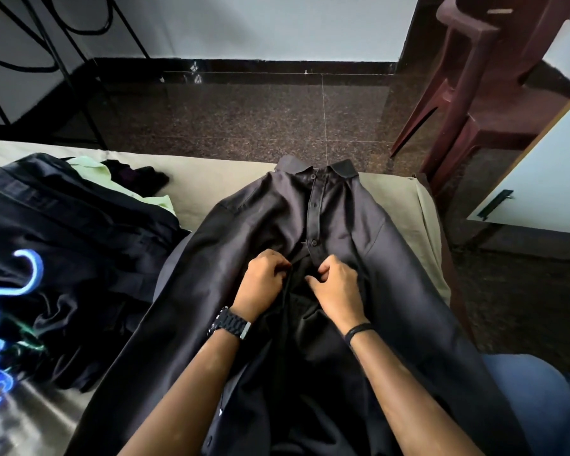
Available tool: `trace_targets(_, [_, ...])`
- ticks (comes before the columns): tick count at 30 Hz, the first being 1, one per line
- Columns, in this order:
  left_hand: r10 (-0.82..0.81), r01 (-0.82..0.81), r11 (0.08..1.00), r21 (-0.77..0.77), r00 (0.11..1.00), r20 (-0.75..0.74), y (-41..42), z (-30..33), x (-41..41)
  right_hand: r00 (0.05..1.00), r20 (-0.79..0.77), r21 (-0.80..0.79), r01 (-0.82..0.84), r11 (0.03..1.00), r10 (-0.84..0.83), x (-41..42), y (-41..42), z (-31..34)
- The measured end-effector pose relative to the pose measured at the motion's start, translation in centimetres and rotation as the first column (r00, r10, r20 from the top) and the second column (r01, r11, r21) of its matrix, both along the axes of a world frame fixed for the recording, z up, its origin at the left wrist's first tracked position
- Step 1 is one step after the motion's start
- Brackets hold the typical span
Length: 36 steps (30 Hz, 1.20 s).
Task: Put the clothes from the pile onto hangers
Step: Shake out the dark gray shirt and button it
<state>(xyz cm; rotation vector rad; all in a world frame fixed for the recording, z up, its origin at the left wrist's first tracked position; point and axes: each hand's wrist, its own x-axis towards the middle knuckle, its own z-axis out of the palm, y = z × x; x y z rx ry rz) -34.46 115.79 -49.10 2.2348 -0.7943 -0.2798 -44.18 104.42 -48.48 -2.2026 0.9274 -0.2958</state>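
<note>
A beige bed (211,169) bears a dark shirt (244,225); left hand (260,281) and right hand (336,287) pinch its placket; clothes pile (73,245) left of the shirt; speckled floor (244,120) beyond.

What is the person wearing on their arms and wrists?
Both forearms are bare, with no sleeves showing. The left wrist has a black watch with a chunky linked band. The right wrist has a thin black band.
</note>
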Motion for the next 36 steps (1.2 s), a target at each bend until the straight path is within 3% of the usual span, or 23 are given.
trace_targets(4, [0.008,-0.018,0.994,0.110,0.996,0.092,0.0,-0.2,-0.7,0.998,-0.067,-0.069,0.005,0.998,-0.010,0.2,0.4,0.1])
trace_targets(12, [0.036,-0.069,0.981,0.181,0.983,0.178,-0.4,-0.1,-0.9,0.997,0.025,0.052,0.071,0.996,-0.072,-0.1,-0.8,-0.3])
trace_targets(15, [0.003,-0.050,0.970,0.240,0.981,0.194,-0.7,0.0,-0.8,0.984,0.112,0.273,0.104,0.956,-0.139,-0.6,-1.3,0.3])
trace_targets(18, [-0.008,-0.045,0.960,0.278,0.982,0.187,-1.0,0.3,-0.5,0.955,0.157,0.520,0.137,0.843,-0.252,-0.6,-1.6,0.8])
trace_targets(23, [-0.043,-0.006,0.983,0.181,0.963,0.267,-0.7,1.2,-0.2,0.937,0.185,0.699,0.087,0.710,-0.296,-0.5,-1.6,2.2])
trace_targets(29, [0.018,0.004,0.998,-0.065,0.943,0.331,-0.3,3.7,-1.2,0.910,0.301,0.819,-0.093,0.566,-0.285,-1.1,-1.5,3.9])
trace_targets(31, [0.039,-0.006,0.991,-0.135,0.971,0.237,-0.4,4.7,-1.7,0.894,0.329,0.824,-0.115,0.555,-0.305,-1.3,-1.5,4.0])
trace_targets(33, [0.023,-0.021,0.990,-0.141,1.000,0.018,-0.6,5.2,-1.8,0.883,0.338,0.811,-0.098,0.576,-0.325,-1.3,-1.5,4.1])
trace_targets(36, [-0.038,-0.020,0.986,-0.163,0.938,-0.345,-0.6,4.6,-1.7,0.892,0.328,0.782,-0.071,0.619,-0.312,-1.3,-1.4,4.2])
